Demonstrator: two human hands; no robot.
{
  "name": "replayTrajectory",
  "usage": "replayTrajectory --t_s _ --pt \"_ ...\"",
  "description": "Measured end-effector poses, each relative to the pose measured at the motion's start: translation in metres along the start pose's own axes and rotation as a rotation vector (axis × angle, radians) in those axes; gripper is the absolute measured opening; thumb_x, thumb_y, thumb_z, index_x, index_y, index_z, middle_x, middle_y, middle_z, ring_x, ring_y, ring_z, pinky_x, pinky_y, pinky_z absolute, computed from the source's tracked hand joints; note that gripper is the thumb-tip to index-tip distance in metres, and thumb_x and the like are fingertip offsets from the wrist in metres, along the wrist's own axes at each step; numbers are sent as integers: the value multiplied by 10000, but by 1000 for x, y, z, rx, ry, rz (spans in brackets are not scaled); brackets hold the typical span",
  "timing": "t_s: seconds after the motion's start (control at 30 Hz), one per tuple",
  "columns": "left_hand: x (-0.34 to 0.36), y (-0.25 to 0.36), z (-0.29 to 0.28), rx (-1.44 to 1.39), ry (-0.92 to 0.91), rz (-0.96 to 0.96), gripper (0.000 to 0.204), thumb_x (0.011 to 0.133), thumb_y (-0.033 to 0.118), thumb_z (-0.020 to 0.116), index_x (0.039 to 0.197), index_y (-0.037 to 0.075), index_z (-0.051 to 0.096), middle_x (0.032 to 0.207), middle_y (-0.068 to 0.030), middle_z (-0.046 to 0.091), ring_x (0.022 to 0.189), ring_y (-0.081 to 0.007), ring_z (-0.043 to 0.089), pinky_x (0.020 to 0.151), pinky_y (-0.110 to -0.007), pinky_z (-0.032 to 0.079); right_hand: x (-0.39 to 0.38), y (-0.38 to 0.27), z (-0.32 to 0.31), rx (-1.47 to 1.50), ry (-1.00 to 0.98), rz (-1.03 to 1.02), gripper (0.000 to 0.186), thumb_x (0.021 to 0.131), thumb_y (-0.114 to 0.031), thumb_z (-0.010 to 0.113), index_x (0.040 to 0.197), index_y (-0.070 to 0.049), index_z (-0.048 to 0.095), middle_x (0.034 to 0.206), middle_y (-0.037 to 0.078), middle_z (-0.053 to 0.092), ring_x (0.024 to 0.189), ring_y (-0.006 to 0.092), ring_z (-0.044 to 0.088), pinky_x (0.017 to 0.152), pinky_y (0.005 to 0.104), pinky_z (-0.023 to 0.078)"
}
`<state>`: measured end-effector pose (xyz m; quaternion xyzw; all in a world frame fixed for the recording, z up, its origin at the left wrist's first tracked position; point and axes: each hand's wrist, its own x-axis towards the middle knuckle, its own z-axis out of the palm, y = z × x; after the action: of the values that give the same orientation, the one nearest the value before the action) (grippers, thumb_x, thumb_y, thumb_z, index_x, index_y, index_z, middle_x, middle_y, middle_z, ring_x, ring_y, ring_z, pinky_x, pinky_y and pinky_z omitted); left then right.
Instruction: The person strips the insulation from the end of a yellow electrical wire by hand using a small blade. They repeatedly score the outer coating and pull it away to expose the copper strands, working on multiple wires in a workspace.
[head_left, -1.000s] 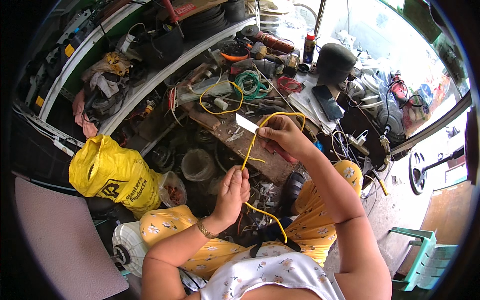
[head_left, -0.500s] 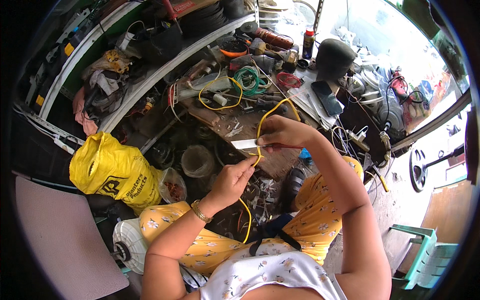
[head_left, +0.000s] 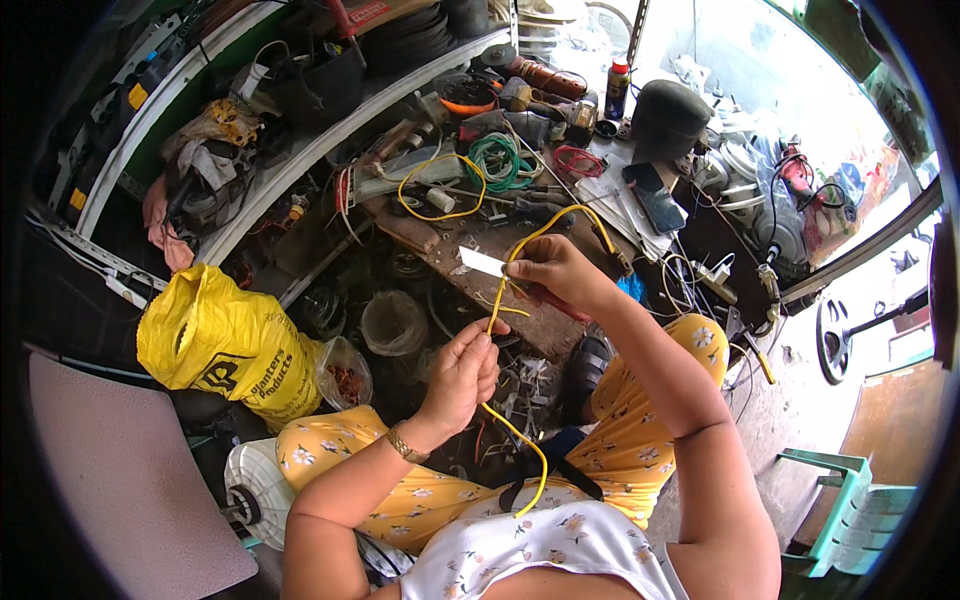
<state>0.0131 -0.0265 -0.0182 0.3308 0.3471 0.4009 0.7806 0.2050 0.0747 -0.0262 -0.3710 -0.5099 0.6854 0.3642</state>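
A yellow cable (head_left: 543,466) runs between my two hands, one end hanging over my lap and the other part arching up toward the bench. My left hand (head_left: 463,375), wearing a gold bracelet, is closed with the cable pinched between thumb and fingers. Above and to the right, my right hand (head_left: 553,268) grips a knife with a pale flat blade (head_left: 480,262) pointing left; part of a red handle shows below the fingers. The blade's base lies against the cable near my right thumb. A thin yellow strand (head_left: 515,311) sticks out sideways from the cable between the hands.
A wooden board (head_left: 470,262) bears scraps, with a green wire coil (head_left: 497,160) and tools behind. A phone (head_left: 655,197) lies on papers to the right. A yellow sack (head_left: 235,350) stands left, beside a bag of copper-coloured bits (head_left: 345,382). Cable scraps litter the floor.
My left hand has moved down and slightly left, my right hand slightly up, so the gap between them is wider. The yellow strand now sticks out, and the cable's lower end hangs further down.
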Motion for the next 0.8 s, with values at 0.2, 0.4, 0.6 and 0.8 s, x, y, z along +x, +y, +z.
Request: replayTrajectory --t_s 0.2,0.4,0.6,0.8 --pt "-3 -4 1 38 8 26 232 994 230 402 1127 56 477 582 69 262 445 -11 216 389 -173 186 6 -1 -4 15 107 33 197 854 -172 665 917 7 613 730 25 599 541 73 527 491 219 445" --pt "-7 -7 5 112 23 46 234 998 219 385 1127 45 474 586 69 264 450 -12 220 390 -175 191 5 1 -16 97 161 82 206 852 -170 668 941 6 610 747 5 594 598 63 548 506 217 457" --pt "-11 -6 7 76 0 31 236 997 215 384 1130 44 477 586 69 260 454 -9 218 390 -171 189 6 0 -28 165 88 -15 184 870 -157 645 936 12 617 733 -6 586 560 52 518 494 214 427" --pt "-15 -3 3 131 -13 -18 237 994 203 381 1136 41 479 585 76 261 455 -6 223 391 -168 186 9 2 -32 138 137 -72 177 874 -151 637 937 13 615 721 18 598 594 78 549 517 217 444"
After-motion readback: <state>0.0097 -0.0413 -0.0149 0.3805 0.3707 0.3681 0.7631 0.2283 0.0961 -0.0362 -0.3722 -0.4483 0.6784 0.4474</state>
